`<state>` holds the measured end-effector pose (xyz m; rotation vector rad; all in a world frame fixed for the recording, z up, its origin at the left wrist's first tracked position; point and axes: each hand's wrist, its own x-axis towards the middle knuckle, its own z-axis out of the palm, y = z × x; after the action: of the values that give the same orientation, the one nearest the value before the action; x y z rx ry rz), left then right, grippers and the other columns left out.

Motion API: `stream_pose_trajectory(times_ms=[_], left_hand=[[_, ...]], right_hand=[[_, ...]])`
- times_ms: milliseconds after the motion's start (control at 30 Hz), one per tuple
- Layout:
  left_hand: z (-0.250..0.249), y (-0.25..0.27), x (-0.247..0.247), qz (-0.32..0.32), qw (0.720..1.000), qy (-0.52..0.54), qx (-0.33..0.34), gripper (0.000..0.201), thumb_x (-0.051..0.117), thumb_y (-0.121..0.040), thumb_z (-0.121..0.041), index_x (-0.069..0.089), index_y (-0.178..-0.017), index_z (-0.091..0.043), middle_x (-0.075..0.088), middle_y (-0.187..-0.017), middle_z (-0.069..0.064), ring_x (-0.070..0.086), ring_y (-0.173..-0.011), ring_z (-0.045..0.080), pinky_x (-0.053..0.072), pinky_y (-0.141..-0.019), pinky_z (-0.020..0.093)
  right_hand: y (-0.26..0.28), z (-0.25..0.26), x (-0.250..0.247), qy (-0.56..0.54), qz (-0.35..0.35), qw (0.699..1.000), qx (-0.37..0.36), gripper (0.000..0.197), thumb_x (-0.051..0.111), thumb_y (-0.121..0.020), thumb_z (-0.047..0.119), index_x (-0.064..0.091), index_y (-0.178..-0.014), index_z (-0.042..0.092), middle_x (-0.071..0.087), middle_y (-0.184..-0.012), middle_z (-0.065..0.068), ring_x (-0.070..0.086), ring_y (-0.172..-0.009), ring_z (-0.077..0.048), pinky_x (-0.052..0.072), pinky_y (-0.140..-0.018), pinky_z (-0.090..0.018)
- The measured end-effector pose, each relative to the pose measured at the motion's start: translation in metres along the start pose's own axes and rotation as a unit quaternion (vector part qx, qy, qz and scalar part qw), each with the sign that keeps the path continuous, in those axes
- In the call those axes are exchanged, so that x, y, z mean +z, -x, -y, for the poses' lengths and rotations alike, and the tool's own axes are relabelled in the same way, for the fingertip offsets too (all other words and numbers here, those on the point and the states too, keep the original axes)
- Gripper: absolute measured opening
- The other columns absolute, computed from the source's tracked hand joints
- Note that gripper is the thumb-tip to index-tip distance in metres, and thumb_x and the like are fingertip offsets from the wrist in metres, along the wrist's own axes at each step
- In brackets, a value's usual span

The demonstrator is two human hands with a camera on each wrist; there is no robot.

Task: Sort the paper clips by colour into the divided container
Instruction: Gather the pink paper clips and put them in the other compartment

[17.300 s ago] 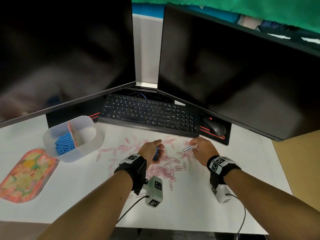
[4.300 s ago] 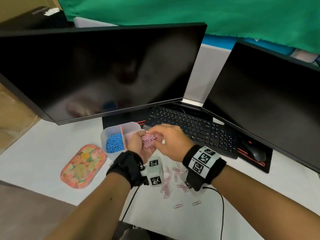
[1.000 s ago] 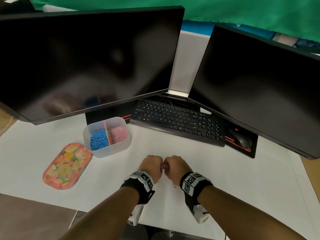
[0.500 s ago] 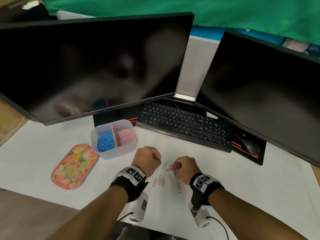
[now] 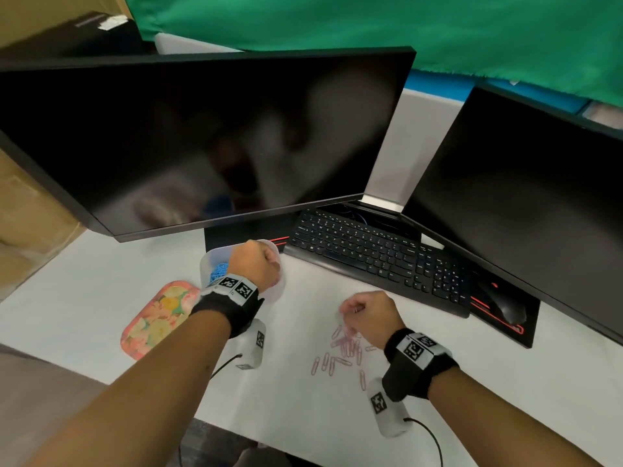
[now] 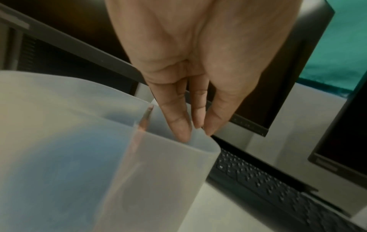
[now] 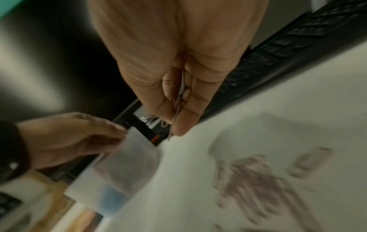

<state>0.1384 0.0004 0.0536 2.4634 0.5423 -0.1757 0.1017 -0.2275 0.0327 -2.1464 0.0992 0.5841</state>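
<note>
The translucent divided container (image 5: 275,293) stands left of the keyboard, with blue paper clips (image 5: 218,270) in its left half. My left hand (image 5: 266,262) hovers over the right half. In the left wrist view its fingertips (image 6: 181,133) point down together just inside the rim of the container (image 6: 168,172), beside the orange divider (image 6: 146,117); no clip shows between them. My right hand (image 5: 354,310) hangs over the loose pink paper clips (image 5: 340,353) on the white table. It pinches a few pink clips (image 7: 176,102) between thumb and fingers.
A black keyboard (image 5: 371,254) and mouse (image 5: 504,303) lie behind the hands, under two dark monitors (image 5: 219,136) (image 5: 526,203). A flowered orange tray (image 5: 158,318) sits left of the container. The table's front edge runs close under my forearms.
My left hand has gone from beside the pink clips up and left to above the container's right half. The right hand stays over the pile, pinching clips.
</note>
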Motion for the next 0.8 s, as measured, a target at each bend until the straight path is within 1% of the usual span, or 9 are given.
stream_pose_trajectory(times_ms=[133, 200, 267, 333, 433, 533, 567, 700, 800], left_hand=[[0.013, 0.005, -0.010, -0.081, 0.993, 0.079, -0.014, 0.017, 0.054, -0.090, -0.013, 0.071, -0.088, -0.015, 0.064, -0.084, -0.002, 0.058, -0.078, 0.019, 0.048, -0.074, 0.025], [0.020, 0.013, -0.015, -0.119, 0.987, 0.106, 0.007, 0.016, 0.056, -0.086, -0.012, 0.071, -0.085, -0.017, 0.064, -0.080, -0.003, 0.059, -0.078, 0.018, 0.051, -0.077, 0.026], [0.029, 0.026, -0.016, -0.114, 0.986, 0.122, 0.028, 0.014, 0.059, -0.084, -0.011, 0.071, -0.080, -0.017, 0.067, -0.076, -0.003, 0.061, -0.073, 0.016, 0.048, -0.072, 0.020], [0.039, 0.038, -0.012, -0.083, 0.987, 0.136, 0.025, 0.013, 0.060, -0.083, -0.011, 0.069, -0.077, -0.018, 0.067, -0.072, -0.003, 0.062, -0.068, 0.015, 0.045, -0.066, 0.018], [0.055, 0.049, -0.001, -0.054, 0.990, 0.126, 0.026, 0.015, 0.059, -0.082, -0.011, 0.067, -0.074, -0.022, 0.067, -0.069, -0.007, 0.063, -0.066, 0.015, 0.051, -0.068, 0.024], [0.061, 0.057, 0.012, -0.009, 0.994, 0.085, 0.070, 0.015, 0.059, -0.081, -0.009, 0.069, -0.076, -0.020, 0.065, -0.073, -0.010, 0.059, -0.068, 0.009, 0.043, -0.065, 0.012], [0.061, 0.059, 0.018, 0.010, 0.993, 0.076, 0.088, 0.016, 0.059, -0.080, -0.009, 0.069, -0.076, -0.021, 0.066, -0.074, -0.010, 0.059, -0.069, 0.009, 0.042, -0.065, 0.012], [0.053, 0.063, 0.048, 0.116, 0.987, 0.002, 0.115, 0.018, 0.060, -0.079, -0.014, 0.070, -0.091, -0.020, 0.070, -0.092, -0.003, 0.063, -0.087, 0.016, 0.045, -0.078, 0.019], [0.042, 0.063, 0.073, 0.203, 0.963, -0.072, 0.164, 0.032, 0.058, -0.080, -0.017, 0.063, -0.110, -0.023, 0.063, -0.108, -0.003, 0.059, -0.103, 0.018, 0.045, -0.089, 0.024]], right_hand=[[-0.019, 0.060, 0.014, -0.008, -0.001, 0.997, -0.073, 0.018, 0.061, -0.076, 0.000, 0.073, -0.077, 0.014, 0.071, -0.067, -0.008, 0.066, -0.055, -0.015, 0.060, -0.071, -0.033], [-0.031, 0.090, 0.027, 0.010, -0.001, 0.994, -0.111, 0.017, 0.061, -0.075, 0.002, 0.073, -0.077, 0.013, 0.070, -0.064, -0.008, 0.067, -0.055, -0.017, 0.059, -0.068, -0.028], [-0.044, 0.116, 0.042, 0.043, 0.003, 0.988, -0.146, 0.017, 0.061, -0.076, 0.003, 0.075, -0.078, 0.013, 0.068, -0.063, -0.004, 0.067, -0.058, -0.017, 0.056, -0.064, -0.020], [-0.057, 0.132, 0.057, 0.084, 0.007, 0.983, -0.165, 0.017, 0.062, -0.076, 0.003, 0.076, -0.080, 0.012, 0.069, -0.070, -0.001, 0.065, -0.067, -0.016, 0.051, -0.064, -0.016], [-0.069, 0.138, 0.075, 0.138, 0.033, 0.980, -0.142, 0.016, 0.063, -0.078, 0.003, 0.077, -0.085, 0.008, 0.073, -0.091, -0.007, 0.067, -0.086, -0.021, 0.054, -0.079, -0.024], [-0.071, 0.135, 0.080, 0.165, 0.058, 0.974, -0.141, 0.020, 0.060, -0.084, 0.004, 0.075, -0.098, 0.010, 0.070, -0.105, -0.008, 0.065, -0.098, -0.022, 0.053, -0.088, -0.027], [-0.071, 0.132, 0.077, 0.157, 0.060, 0.975, -0.147, 0.024, 0.060, -0.084, 0.005, 0.073, -0.103, 0.012, 0.070, -0.108, -0.007, 0.065, -0.100, -0.022, 0.053, -0.091, -0.029], [-0.066, 0.101, 0.040, 0.167, 0.033, 0.970, -0.174, 0.033, 0.052, -0.083, 0.003, 0.071, -0.107, 0.017, 0.071, -0.109, -0.005, 0.065, -0.101, -0.019, 0.050, -0.096, -0.032], [-0.052, 0.048, 0.006, 0.232, 0.029, 0.963, -0.132, 0.036, 0.045, -0.088, 0.003, 0.070, -0.109, 0.020, 0.067, -0.115, -0.004, 0.063, -0.103, -0.021, 0.050, -0.096, -0.032]])
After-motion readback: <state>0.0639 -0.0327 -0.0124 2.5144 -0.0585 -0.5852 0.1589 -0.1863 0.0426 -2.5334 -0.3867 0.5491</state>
